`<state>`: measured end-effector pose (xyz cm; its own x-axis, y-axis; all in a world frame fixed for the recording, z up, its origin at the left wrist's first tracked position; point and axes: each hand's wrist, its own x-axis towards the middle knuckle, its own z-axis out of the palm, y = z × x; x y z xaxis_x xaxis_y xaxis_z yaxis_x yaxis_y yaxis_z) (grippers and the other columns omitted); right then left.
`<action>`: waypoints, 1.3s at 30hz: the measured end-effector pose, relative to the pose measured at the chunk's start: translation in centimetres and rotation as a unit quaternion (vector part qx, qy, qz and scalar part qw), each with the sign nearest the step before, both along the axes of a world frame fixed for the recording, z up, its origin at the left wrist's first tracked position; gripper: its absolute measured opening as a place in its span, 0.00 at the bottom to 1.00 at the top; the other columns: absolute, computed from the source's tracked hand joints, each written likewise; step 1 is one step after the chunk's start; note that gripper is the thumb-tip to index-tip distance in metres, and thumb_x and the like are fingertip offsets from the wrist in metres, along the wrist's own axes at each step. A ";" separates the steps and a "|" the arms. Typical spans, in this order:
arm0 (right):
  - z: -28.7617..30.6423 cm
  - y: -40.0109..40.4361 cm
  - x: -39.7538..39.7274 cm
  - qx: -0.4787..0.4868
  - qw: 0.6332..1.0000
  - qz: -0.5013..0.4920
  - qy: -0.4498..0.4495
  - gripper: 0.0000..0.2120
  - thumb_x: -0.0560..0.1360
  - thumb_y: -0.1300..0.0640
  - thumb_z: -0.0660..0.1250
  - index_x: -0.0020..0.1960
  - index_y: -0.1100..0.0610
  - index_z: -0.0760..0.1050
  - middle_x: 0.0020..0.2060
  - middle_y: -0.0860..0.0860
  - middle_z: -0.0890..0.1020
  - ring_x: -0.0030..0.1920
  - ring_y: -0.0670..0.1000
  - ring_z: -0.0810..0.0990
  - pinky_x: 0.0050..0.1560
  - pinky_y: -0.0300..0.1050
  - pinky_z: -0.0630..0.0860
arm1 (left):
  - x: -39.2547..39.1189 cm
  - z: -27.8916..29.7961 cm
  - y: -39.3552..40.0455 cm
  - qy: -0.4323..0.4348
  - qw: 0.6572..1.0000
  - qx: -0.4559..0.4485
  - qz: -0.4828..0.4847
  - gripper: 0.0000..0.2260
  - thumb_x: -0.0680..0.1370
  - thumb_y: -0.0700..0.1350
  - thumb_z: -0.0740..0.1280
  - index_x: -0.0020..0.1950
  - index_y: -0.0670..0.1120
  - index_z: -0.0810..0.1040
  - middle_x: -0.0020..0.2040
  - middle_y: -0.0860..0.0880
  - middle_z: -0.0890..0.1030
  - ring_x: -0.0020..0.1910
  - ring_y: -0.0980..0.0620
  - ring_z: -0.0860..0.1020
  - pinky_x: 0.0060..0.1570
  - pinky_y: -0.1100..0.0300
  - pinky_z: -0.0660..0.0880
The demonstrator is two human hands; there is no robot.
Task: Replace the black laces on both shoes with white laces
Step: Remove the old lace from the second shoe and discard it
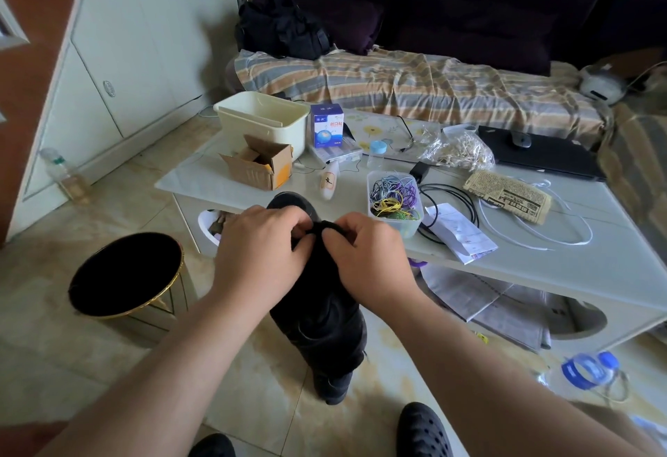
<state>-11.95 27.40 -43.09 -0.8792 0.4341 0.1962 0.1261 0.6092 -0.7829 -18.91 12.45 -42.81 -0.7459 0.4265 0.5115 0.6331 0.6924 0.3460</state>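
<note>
Two hands, left hand (260, 245) and right hand (364, 252), pinching black lace on black shoe (321, 298); unlacing under way. Next: draw lace free; white laces (534, 236) lie right on table (595, 269).

We see two bare forearms (202, 341) with no sleeves, watch or rings showing. Below them, nearer the camera than the surface (563, 251), sit two black perforated clogs (424, 429), apparently worn on the feet.

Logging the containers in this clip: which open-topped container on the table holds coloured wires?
The clear plastic tub nearest the right hand. The cream bin and the cardboard box behind show no wires.
</note>
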 end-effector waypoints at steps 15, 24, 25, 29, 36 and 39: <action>0.7 2.6 -0.1 0.057 0.997 -0.034 0.046 0.09 0.79 0.50 0.68 0.46 0.55 0.82 0.34 0.51 0.82 0.39 0.55 0.78 0.42 0.49 0.74 | 0.1 2.3 -1.6 -0.321 0.924 0.203 -0.039 0.14 0.74 0.56 0.60 0.40 0.52 0.82 0.33 0.46 0.80 0.38 0.48 0.78 0.46 0.51 0.75; -0.2 1.1 0.2 0.121 0.987 0.041 0.100 0.09 0.79 0.51 0.68 0.44 0.54 0.80 0.35 0.49 0.81 0.38 0.52 0.76 0.40 0.51 0.74 | 0.3 0.6 -0.3 -0.079 0.996 -0.005 -0.039 0.12 0.79 0.62 0.68 0.52 0.58 0.87 0.36 0.51 0.82 0.43 0.45 0.80 0.43 0.50 0.76; -0.2 1.0 0.2 0.131 0.985 0.053 0.104 0.08 0.79 0.51 0.67 0.46 0.54 0.81 0.36 0.48 0.81 0.38 0.52 0.76 0.41 0.51 0.74 | 0.4 0.4 -0.3 -0.064 0.997 0.005 -0.046 0.13 0.80 0.61 0.67 0.52 0.57 0.88 0.35 0.50 0.82 0.42 0.44 0.79 0.42 0.48 0.77; -0.3 1.4 0.1 0.113 0.990 0.027 0.080 0.08 0.80 0.51 0.68 0.46 0.53 0.81 0.36 0.49 0.82 0.39 0.53 0.77 0.41 0.51 0.74 | 0.3 0.0 -0.6 -0.078 0.987 0.088 -0.109 0.15 0.82 0.59 0.58 0.50 0.55 0.83 0.37 0.53 0.80 0.42 0.51 0.78 0.45 0.50 0.77; -0.7 2.8 -0.2 0.036 0.999 -0.033 0.003 0.08 0.81 0.50 0.67 0.48 0.53 0.82 0.35 0.48 0.81 0.39 0.51 0.79 0.40 0.46 0.73 | 1.6 3.3 -1.7 -0.194 0.882 0.392 -0.176 0.09 0.78 0.47 0.63 0.41 0.56 0.81 0.42 0.42 0.83 0.42 0.45 0.79 0.46 0.50 0.74; -0.6 2.4 0.1 0.056 0.998 -0.028 0.030 0.09 0.81 0.50 0.68 0.48 0.54 0.82 0.37 0.49 0.82 0.39 0.52 0.78 0.42 0.47 0.74 | 1.4 2.6 -1.2 -0.217 0.942 0.246 -0.074 0.06 0.77 0.53 0.64 0.53 0.56 0.76 0.47 0.58 0.83 0.43 0.53 0.81 0.48 0.54 0.76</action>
<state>-11.87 29.84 -43.65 -0.8399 0.4541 0.2971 0.1171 0.6863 -0.7178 -17.47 11.22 -40.23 -0.8813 0.3340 0.3342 0.4348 0.2963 0.8504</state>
